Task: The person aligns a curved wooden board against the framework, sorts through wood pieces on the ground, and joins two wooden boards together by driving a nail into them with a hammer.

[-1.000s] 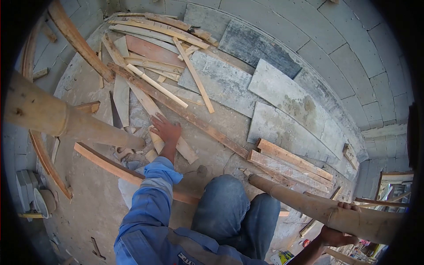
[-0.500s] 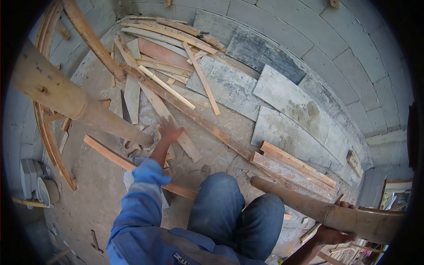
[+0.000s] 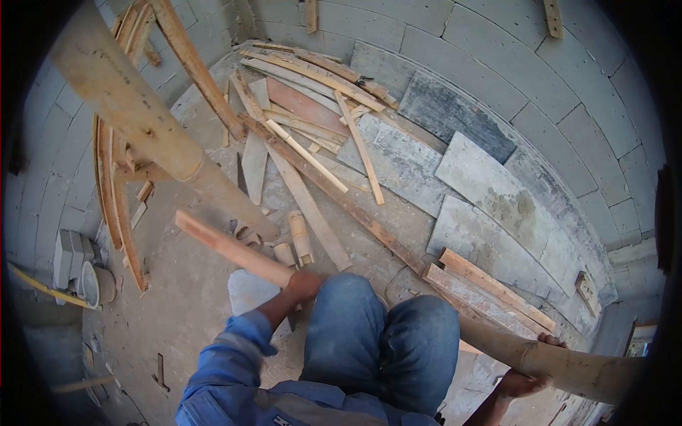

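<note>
My left hand [image 3: 305, 284] is closed around a reddish wooden plank [image 3: 231, 246] beside my left knee; the plank's far end points up and left. At the lower right, my right hand [image 3: 524, 383] wraps round a thick bamboo pole [image 3: 572, 366], fingers showing on both sides. Another bamboo pole [image 3: 153, 131] slants down from the upper left to the floor. Near its foot are short bamboo pieces [image 3: 300, 234] and a pale board [image 3: 249, 292], partly behind the plank and my sleeve.
Loose wooden strips [image 3: 362, 145] and a long brown beam [image 3: 334, 192] cross the floor ahead. Grey slabs [image 3: 490, 181] lie towards the block wall [image 3: 497, 42]. Stacked timbers [image 3: 497, 291] sit at the right. A bucket [image 3: 99, 284] stands at the left.
My left hand has left the pale plank on the floor, come back towards my knee and taken hold of the reddish plank. The view has shifted; my right hand still holds the pole.
</note>
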Action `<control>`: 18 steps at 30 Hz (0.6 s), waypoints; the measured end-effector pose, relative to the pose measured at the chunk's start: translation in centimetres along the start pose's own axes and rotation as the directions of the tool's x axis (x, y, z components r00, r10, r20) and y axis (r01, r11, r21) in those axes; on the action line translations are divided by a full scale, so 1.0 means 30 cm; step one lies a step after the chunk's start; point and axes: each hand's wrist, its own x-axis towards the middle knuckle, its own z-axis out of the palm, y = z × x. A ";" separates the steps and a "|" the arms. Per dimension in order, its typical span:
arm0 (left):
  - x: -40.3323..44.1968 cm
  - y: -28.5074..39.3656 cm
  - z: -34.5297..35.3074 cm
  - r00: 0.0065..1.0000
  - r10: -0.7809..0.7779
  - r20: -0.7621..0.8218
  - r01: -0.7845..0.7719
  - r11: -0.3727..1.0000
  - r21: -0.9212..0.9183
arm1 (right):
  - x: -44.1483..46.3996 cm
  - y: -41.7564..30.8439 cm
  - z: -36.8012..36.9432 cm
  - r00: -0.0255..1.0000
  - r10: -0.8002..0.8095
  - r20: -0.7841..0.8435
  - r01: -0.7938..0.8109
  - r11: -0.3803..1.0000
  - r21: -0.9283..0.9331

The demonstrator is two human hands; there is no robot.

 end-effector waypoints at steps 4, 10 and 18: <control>0.246 -0.141 0.065 0.931 -0.040 -0.363 -0.071 0.955 -0.286 | -0.172 0.084 -0.096 0.953 0.292 0.085 -0.210 0.835 -0.509; 0.262 -0.290 -0.034 0.846 -0.319 -0.427 -0.063 0.736 -0.674 | -0.355 -0.078 0.027 0.666 0.507 0.546 -0.137 0.803 -0.580; 0.491 -0.300 -0.221 0.651 -0.552 -0.520 0.115 0.750 -0.651 | -0.088 0.355 0.864 0.749 0.353 0.560 -0.275 0.936 -0.222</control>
